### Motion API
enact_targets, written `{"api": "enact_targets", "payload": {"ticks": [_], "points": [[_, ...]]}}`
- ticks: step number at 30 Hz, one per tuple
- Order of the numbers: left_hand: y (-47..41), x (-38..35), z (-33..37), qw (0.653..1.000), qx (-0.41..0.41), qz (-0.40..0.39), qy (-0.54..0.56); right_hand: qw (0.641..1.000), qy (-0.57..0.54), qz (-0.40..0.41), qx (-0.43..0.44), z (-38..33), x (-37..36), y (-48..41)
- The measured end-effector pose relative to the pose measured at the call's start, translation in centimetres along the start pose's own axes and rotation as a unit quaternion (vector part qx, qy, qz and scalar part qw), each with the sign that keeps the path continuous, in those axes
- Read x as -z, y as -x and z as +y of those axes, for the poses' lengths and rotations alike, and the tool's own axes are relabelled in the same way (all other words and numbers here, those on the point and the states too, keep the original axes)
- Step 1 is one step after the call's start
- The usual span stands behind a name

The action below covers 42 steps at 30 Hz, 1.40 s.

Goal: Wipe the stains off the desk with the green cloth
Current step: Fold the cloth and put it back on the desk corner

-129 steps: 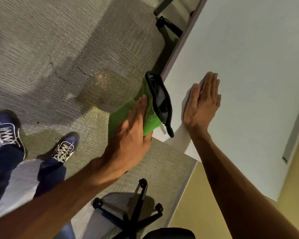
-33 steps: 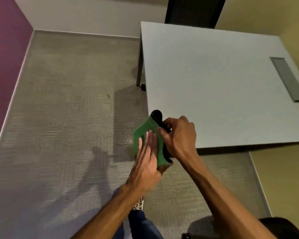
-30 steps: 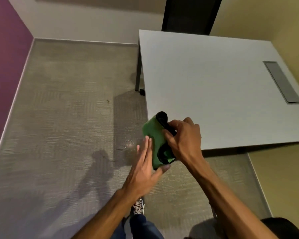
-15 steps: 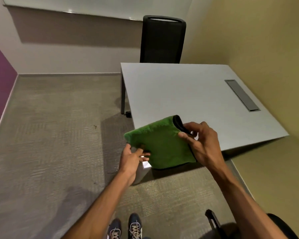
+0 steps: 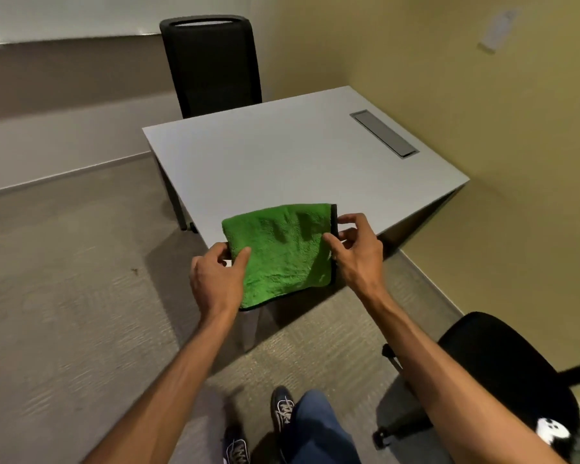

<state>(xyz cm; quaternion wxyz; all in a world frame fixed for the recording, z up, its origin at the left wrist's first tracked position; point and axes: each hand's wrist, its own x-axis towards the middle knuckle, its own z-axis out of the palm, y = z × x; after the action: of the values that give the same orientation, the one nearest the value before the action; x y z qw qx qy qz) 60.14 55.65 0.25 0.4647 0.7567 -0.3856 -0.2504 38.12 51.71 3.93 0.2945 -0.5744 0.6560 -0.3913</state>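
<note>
Above the desk's near corner, both hands are holding the green cloth spread. Left hand is pinching its left edge; right hand is pinching the black-trimmed right edge.

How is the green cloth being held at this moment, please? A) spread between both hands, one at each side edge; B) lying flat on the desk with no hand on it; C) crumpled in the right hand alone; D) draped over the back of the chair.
A: the left hand pinches the left edge of the green cloth and the right hand pinches its black-trimmed right edge, holding it open over the desk's near corner.
</note>
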Motion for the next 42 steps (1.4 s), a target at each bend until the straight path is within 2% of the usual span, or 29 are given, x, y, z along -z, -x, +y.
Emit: {"api": "enact_targets", "payload": {"ticks": [4,10,18,22,32,42], "points": [[0.8,-2.4,2.3,0.999,-0.048,-0.003,-0.015,0.998,-0.009,0.045,-0.035,2.6,2.1,-0.2],[0.6,-7.7,5.6,0.994,-0.099,-0.025,-0.04,0.996,-0.006,0.085,-0.039,5.6,5.6,-2.8],[0.7,-19.7,12.4,0.983,-0.164,-0.052,-0.056,0.989,-0.004,0.139,-0.047,10.9,13.5,-10.4],[0.8,-25.3,15.1,0.981,-0.174,-0.058,-0.06,0.989,0.021,0.14,-0.036,13.2,17.1,-14.5],[1.1,-38.4,22.3,0.977,-0.188,-0.099,-0.018,0.97,0.134,0.202,-0.005,18.6,24.2,-24.3],[-4.5,-52.8,27.3,0.971,-0.19,-0.147,-0.012,0.971,0.161,0.174,-0.041,24.5,26.2,-37.7]]}}
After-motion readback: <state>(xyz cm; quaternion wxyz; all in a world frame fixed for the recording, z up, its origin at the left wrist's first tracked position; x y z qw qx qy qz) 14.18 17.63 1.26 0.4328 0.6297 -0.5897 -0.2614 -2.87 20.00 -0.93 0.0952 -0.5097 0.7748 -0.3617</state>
